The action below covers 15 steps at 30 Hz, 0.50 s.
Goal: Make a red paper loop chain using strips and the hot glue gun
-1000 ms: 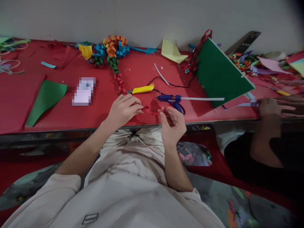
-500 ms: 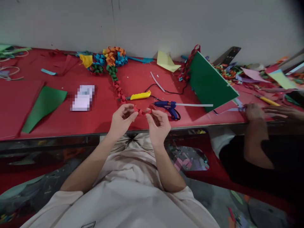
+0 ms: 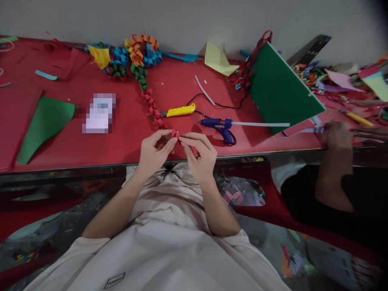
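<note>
A paper chain [image 3: 150,103] runs from an orange, blue and green heap at the back down through red links to my hands. My left hand [image 3: 154,153] is closed, thumb and fingers pinching the red end link. My right hand [image 3: 200,155] meets it from the right, fingertips pressed on the same small red loop; the fingers cover part of it. Just beyond lies a yellow utility knife [image 3: 181,110]. To the right of my right hand, a blue hot glue gun [image 3: 216,124] lies on its side with a white glue stick [image 3: 260,124] in its back.
A green board [image 3: 283,91] leans on the right. Near it a co-worker's hand [image 3: 338,135] rests on the red table [image 3: 121,149]. A blurred phone-like item [image 3: 99,113] and green paper [image 3: 47,125] lie left. Paper scraps and a black remote [image 3: 315,49] are at the back.
My right hand has moved left, bringing the stretched red strip's end to my left fingers; the strip is now a closed-up loop. The view has shifted slightly.
</note>
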Motion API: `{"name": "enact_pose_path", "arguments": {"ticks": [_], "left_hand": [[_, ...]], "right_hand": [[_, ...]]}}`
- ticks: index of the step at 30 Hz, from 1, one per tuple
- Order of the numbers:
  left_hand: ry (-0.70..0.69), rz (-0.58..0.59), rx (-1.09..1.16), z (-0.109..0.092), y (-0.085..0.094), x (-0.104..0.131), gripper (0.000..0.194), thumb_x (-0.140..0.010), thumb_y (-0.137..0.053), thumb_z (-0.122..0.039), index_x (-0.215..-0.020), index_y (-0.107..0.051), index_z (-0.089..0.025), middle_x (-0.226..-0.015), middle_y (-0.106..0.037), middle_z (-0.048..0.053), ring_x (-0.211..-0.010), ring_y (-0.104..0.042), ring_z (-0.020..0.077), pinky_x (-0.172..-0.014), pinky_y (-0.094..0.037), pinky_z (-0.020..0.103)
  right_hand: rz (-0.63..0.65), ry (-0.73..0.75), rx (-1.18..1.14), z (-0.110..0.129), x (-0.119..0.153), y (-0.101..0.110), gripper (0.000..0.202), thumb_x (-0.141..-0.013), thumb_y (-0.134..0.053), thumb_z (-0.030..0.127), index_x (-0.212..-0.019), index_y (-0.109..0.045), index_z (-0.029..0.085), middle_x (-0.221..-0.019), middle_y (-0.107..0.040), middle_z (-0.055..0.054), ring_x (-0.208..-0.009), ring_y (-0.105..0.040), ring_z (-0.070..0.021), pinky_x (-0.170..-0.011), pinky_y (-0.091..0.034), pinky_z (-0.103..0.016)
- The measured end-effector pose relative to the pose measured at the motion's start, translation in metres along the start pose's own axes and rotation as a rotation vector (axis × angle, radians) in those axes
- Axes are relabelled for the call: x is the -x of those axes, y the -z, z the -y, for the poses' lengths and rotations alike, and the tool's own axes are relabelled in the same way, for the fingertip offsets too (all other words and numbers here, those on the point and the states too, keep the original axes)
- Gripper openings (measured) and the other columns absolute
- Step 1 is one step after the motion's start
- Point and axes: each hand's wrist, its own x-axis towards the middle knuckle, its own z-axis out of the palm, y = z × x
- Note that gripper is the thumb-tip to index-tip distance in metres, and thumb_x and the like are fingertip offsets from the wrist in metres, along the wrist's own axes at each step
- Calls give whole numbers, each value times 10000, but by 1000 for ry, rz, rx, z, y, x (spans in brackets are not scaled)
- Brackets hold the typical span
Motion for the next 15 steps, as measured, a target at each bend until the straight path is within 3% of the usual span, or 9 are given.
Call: {"name": "enact_pose_path", "arguments": {"ticks": [10, 12, 15], "left_hand": [[-49, 44, 0, 4, 4, 2, 299, -912, -767, -460, -982, -720, -174, -798, -697, 20, -589, -611, 95, -587, -528, 211], [-51, 45, 5, 3, 6, 2, 302, -927, -750, -471, -988, -721, -177, -796, -700, 25, -588, -613, 96, -587, -523, 210], [-41, 85, -2, 2, 11, 2, 318, -950, -721, -489, -1039, -724, -184, -815, -708, 42, -628, -630, 110, -617, -533, 218]], "right_hand": [[45, 49, -23, 4, 3, 4, 148, -997, -650, 235, -1068, -771, 281, -1091, -778, -38, -1019, -742, -176, -941, -611, -340], [-80, 69, 18, -5, 7, 13, 144, -984, -662, 250, -1108, -732, 274, -1082, -748, -50, -1045, -712, -198, -932, -593, -365], [-448, 40, 172, -35, 9, 45, 159, -994, -632, 335, -1130, -644, 254, -1038, -640, -58, -967, -651, -204, -859, -558, -372]]}}
